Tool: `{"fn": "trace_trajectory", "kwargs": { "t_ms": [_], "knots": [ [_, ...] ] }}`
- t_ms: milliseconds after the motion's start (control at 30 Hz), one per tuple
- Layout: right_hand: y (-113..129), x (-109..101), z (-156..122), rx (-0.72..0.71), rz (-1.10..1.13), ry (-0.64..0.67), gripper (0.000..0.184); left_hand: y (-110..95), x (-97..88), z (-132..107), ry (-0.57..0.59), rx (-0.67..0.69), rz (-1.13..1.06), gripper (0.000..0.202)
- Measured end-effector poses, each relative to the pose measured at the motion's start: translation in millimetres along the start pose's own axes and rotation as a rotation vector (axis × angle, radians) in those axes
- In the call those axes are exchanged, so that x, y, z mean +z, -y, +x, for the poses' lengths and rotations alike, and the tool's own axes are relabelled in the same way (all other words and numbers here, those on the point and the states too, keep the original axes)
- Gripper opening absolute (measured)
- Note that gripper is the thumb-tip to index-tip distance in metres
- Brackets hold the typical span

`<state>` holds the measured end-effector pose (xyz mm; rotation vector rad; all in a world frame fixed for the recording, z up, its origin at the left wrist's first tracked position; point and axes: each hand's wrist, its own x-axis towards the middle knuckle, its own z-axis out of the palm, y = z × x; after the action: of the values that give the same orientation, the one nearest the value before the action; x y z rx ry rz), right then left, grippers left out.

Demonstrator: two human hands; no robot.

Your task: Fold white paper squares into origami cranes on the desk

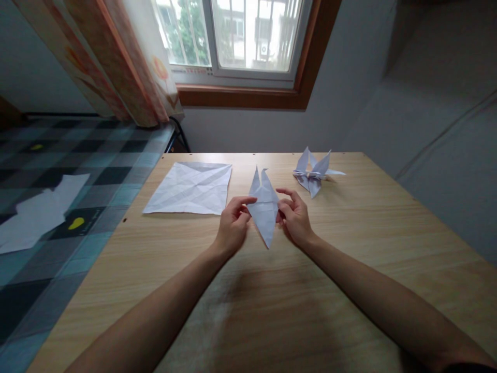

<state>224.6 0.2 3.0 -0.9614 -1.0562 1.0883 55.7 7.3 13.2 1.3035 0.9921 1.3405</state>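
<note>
My left hand (pixel 233 225) and my right hand (pixel 294 215) pinch the two sides of a white folded paper shape (pixel 265 210) held just above the wooden table (pixel 349 248). The shape is a narrow diamond with two thin points at the top and one long point toward me. A finished folded paper crane (pixel 313 173) lies on the table beyond my right hand. A creased, unfolded square sheet of white paper (pixel 190 187) lies flat to the left of my left hand.
The table's left edge borders a bed with a checked blue and black cover (pixel 58 171), where loose white paper (pixel 37 212) lies. A window (pixel 233 36) and a patterned curtain (pixel 128 67) stand behind the table. A grey wall runs along the right.
</note>
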Motion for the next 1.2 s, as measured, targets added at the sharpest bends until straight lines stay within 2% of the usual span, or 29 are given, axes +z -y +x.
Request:
{"fn": "trace_trajectory", "kwargs": {
  "t_ms": [233,400,600,733,1000,1200],
  "knots": [
    [-2.3,-1.2,0.9,-0.005,0.007,0.004,0.023,-8.5,-1.1,-3.2,0.076,-0.056,-0.018,0.036],
    [-4.1,-2.4,1.5,0.043,0.024,0.004,0.024,-8.0,0.0,-2.6,0.077,-0.073,-0.011,0.033],
    [-0.9,-1.3,1.4,0.022,0.009,-0.019,0.023,-6.5,-1.9,-2.2,0.094,-0.075,-0.01,0.042],
    [-1.5,-2.0,1.4,0.019,0.007,-0.006,0.023,-8.5,-2.6,-2.1,0.1,-0.081,-0.001,0.04],
    [-4.6,-3.6,0.6,0.034,0.042,0.055,0.029,-8.4,-1.1,1.0,-0.013,-0.001,0.083,0.017],
    [-6.8,-1.9,1.5,-0.017,0.008,0.108,0.022,-6.1,-0.9,0.9,0.006,-0.02,0.015,0.022]
  ]
}}
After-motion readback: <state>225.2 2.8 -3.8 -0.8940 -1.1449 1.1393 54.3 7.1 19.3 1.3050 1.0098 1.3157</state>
